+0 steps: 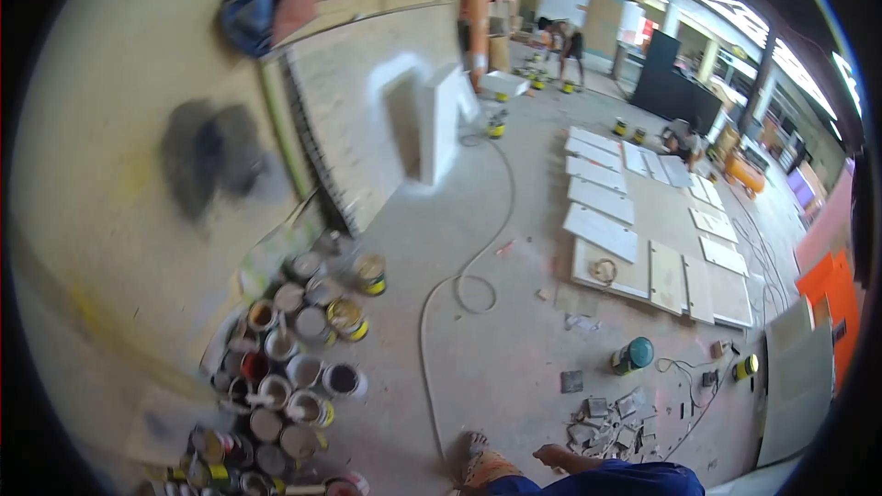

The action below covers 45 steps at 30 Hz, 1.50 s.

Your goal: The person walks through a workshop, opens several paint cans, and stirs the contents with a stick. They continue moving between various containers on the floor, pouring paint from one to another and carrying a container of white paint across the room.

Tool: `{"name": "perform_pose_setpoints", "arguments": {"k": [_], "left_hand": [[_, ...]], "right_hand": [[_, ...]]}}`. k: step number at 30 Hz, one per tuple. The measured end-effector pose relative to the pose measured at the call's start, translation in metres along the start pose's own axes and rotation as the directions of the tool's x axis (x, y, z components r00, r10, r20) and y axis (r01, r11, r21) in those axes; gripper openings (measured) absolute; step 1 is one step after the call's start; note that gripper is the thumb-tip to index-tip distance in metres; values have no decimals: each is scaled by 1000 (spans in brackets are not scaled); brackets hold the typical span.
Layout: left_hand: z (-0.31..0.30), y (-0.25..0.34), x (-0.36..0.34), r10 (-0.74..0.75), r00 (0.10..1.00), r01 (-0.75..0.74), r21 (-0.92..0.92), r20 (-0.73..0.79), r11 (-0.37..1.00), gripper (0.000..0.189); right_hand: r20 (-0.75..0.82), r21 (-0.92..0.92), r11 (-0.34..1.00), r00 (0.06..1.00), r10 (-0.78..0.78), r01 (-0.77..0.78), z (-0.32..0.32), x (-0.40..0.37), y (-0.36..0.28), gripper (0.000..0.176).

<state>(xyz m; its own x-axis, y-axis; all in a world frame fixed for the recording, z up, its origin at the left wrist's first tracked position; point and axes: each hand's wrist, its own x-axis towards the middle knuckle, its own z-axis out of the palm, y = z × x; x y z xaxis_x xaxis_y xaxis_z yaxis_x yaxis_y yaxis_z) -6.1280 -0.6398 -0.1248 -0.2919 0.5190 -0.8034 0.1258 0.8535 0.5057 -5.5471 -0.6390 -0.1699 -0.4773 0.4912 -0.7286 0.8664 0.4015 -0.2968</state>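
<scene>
My right hand (554, 456) reaches out from a blue sleeve (634, 479) at the bottom edge of the head view. It is small and blurred there, and its finger position cannot be made out. Nothing held shows in it. Just right of the hand, a heap of dark and grey scraps (611, 422) lies on the concrete floor. My left hand is out of view. A bare foot (478, 442) and orange patterned cloth (491, 468) show to the left of the hand.
Many open paint cans (310, 323) crowd the left wall. A pale hose (467, 276) curls across the floor. White panels (597, 225) lie at right, near a teal-lidded can (632, 355). A white box-shaped piece (439, 124) stands left. Two people bend down farther back.
</scene>
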Motion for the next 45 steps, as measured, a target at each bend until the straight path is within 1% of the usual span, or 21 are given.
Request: {"name": "perform_pose_setpoints", "arguments": {"k": [1,2,3,4,5,10,13,16,21,23,26,29,33,34,35,36,37,39,40,41,45], "left_hand": [[19,33,1,15,1000,-16,39,20,999,27],[36,64,0,38,998,-41,80,44,996,27],[54,95,1,46,997,-53,110,65,993,27],[71,125,-3,57,994,-71,147,92,987,26],[86,152,-5,68,991,-88,181,117,980,26],[160,274,23,97,969,-172,336,228,926,25],[205,337,68,55,963,-171,441,265,881,25],[251,409,129,23,959,-182,554,282,812,25],[326,585,226,153,919,-375,689,362,620,26],[367,687,260,271,876,-477,643,398,599,26],[441,860,279,339,887,-441,354,314,824,27],[517,998,328,382,884,-425,122,270,897,28],[585,1073,475,300,862,-266,-139,409,954,30],[605,1098,471,569,685,-728,449,456,518,28],[610,1114,462,611,449,-625,718,652,-307,25],[629,1140,435,461,826,-542,680,323,494,24],[650,1170,406,-14,988,-27,257,156,966,23],[660,1219,378,143,910,-360,571,390,738,30],[673,1232,395,161,885,-425,618,437,662,32],[689,1246,411,149,874,-450,653,463,609,35],[755,1287,521,111,804,-588,753,585,296,46]], "right_hand": [[-136,-10,997,988,69,-71,-7,-11,21,24],[-97,488,848,952,290,-208,-12,-27,37,25],[31,848,460,891,453,-264,-46,-50,40,27],[217,974,-52,829,515,-223,-72,-65,49,28],[135,984,32,857,498,-174,-64,-59,79,31],[132,980,-200,756,641,-2,-228,-73,156,38],[-86,965,-115,704,705,234,-311,-40,238,37],[-148,961,-51,663,734,271,-386,-11,322,37],[168,983,-177,658,734,-53,-431,-9,435,36],[262,939,-343,651,713,-2,-425,-15,468,29],[309,785,-596,727,614,169,-396,-18,527,34],[446,766,-639,664,600,63,-452,2,582,32],[431,802,-598,701,568,-8,-555,75,709,29],[407,827,-562,711,573,-21,-587,93,753,28],[377,857,-515,718,585,-30,-616,111,797,27],[342,886,-462,728,594,-40,-642,126,842,26],[293,922,-385,728,619,-44,-671,137,898,26],[93,996,-79,682,725,-51,-744,163,1009,24],[-288,791,562,664,691,-242,-777,182,1075,25],[103,965,-218,556,825,144,-912,153,1076,28],[-215,949,73,463,860,306,-1115,189,1223,38]]}}
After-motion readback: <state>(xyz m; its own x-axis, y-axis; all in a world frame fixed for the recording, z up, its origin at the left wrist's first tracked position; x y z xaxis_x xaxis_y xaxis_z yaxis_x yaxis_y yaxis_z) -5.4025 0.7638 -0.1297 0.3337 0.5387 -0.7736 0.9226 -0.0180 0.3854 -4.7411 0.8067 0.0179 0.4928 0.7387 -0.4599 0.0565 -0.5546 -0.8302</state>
